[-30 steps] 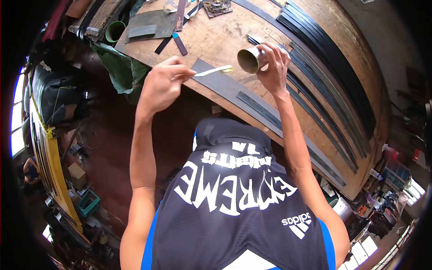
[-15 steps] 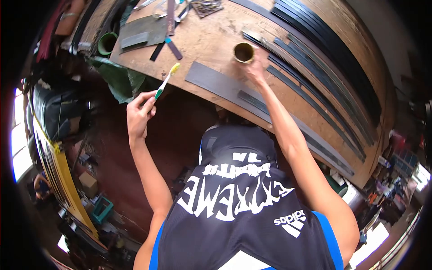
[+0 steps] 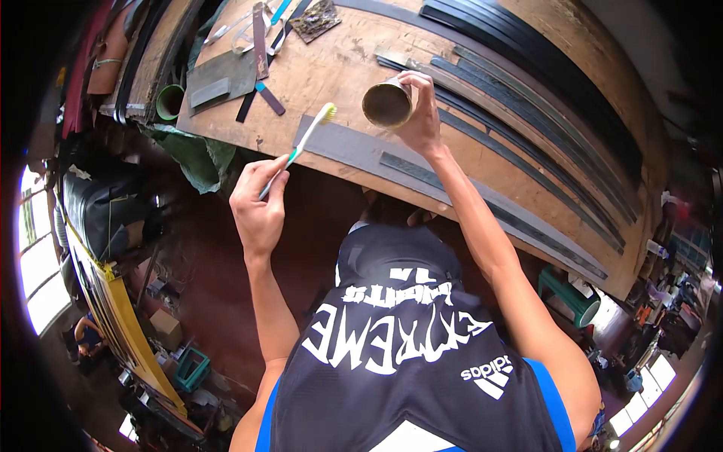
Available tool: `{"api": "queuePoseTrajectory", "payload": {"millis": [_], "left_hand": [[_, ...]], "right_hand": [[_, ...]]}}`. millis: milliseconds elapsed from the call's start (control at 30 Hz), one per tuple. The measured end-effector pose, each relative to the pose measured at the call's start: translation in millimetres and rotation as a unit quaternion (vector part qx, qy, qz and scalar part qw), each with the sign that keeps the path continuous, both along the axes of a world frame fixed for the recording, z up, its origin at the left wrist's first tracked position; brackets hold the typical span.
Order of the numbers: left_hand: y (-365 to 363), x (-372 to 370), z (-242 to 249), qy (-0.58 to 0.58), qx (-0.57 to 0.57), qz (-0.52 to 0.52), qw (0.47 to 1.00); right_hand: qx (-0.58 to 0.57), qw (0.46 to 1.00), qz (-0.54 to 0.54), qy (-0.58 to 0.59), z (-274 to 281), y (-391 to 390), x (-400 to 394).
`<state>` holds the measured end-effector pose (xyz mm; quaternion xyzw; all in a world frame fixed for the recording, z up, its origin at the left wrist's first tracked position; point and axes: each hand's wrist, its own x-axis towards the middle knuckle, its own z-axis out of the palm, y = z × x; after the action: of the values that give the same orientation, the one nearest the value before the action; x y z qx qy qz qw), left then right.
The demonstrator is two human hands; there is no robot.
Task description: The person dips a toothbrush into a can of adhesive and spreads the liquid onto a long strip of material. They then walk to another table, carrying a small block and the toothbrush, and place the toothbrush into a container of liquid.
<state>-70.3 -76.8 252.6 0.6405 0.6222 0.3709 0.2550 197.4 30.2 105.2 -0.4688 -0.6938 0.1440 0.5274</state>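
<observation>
My left hand pinches the handle of a toothbrush, white and green with yellowish bristles pointing up and away from me. It is in the air just off the near edge of the wooden table. My right hand is wrapped round the side of a round, open-topped can, tilted so its mouth faces me. The can's inside looks brownish; what it contains I cannot make out. Below it lies a wide grey strip, with a narrower dark strip on top. The bristles and the can are apart.
Long dark strips lie in rows across the table's right side. A grey sheet, short straps and a stained square are at the far left. Green cloth hangs off the edge. A person is at lower left.
My right hand has lifted the can and tipped its mouth towards me, moving it left. My left hand has brought the toothbrush rightwards, closer to the can. The view has shifted slightly.
</observation>
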Motion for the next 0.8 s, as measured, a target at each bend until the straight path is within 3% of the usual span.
{"api": "queuePoseTrajectory", "payload": {"millis": [133, 333, 533, 667, 800], "left_hand": [[3.2, 39.1, 35.3, 0.044, 0.089, -0.046, 0.994], [25.2, 103.7, 51.3, 0.298, 0.089, -0.138, 0.940], [34.5, 127.0, 47.3, 0.354, 0.080, -0.162, 0.918], [30.4, 101.3, 75.0, 0.371, 0.114, -0.112, 0.915], [35.8, 116.7, 50.8, 0.375, 0.118, -0.048, 0.918]], "right_hand": [[0.003, 1.000, -0.007, 0.009, 43.2, -7.9, 17.9], [0.105, 0.993, -0.011, -0.050, 69.9, -7.6, 21.4], [0.139, 0.986, -0.001, -0.095, 82.1, -2.7, 21.7], [0.143, 0.983, 0.035, -0.107, 87.2, -0.5, 21.1], [0.159, 0.981, 0.021, -0.109, 92.9, 6.6, 16.2]]}}
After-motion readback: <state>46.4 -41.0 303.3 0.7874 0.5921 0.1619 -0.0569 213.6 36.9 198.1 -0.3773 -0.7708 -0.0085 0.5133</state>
